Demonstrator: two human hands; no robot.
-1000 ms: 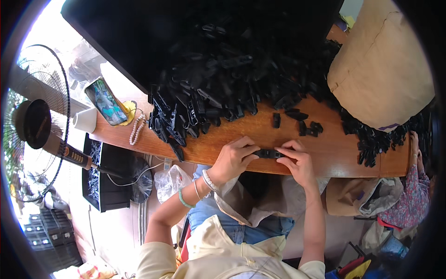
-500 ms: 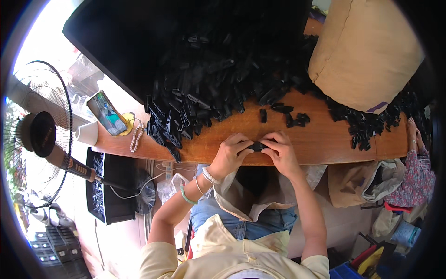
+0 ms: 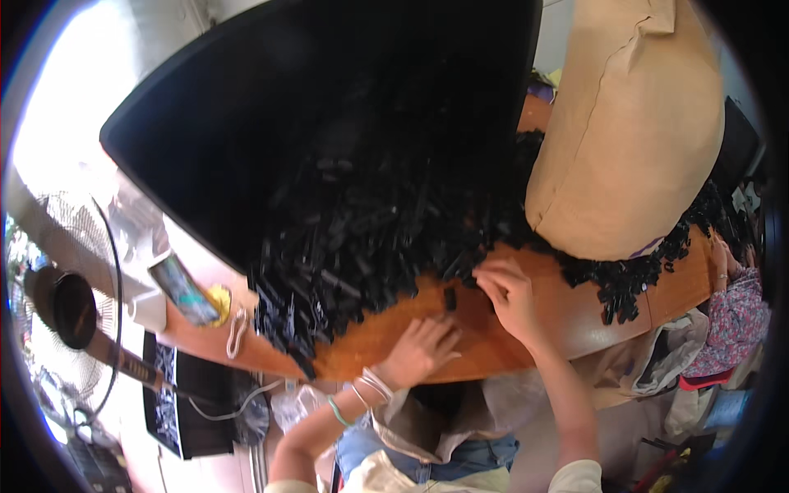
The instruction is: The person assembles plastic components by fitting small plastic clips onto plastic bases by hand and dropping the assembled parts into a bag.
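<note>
A heap of small black plastic pieces [image 3: 353, 255] spills across the wooden table [image 3: 386, 329]. My right hand [image 3: 511, 300] reaches to the heap's near edge, its fingertips drawn together on a small black plastic piece that they partly hide. My left hand [image 3: 423, 349] hovers by the table's front edge with its fingers stretched apart and nothing visible in them. Between the hands and the heap stands one loose black piece [image 3: 449, 298]. An open-mouthed sack [image 3: 411, 435] hangs below the edge at my lap.
Behind the heap a big black bin [image 3: 345, 74] lies tipped toward me. To its right stands a tall tan sack [image 3: 629, 140]. A phone [image 3: 182, 287], a white cup [image 3: 148, 308] and a fan [image 3: 74, 308] are at left. Another person's hand [image 3: 723, 259] is at far right.
My hands have parted, and the black piece they held together is no longer seen. My right hand has moved to the heap; my left has spread its fingers. The view has tilted up.
</note>
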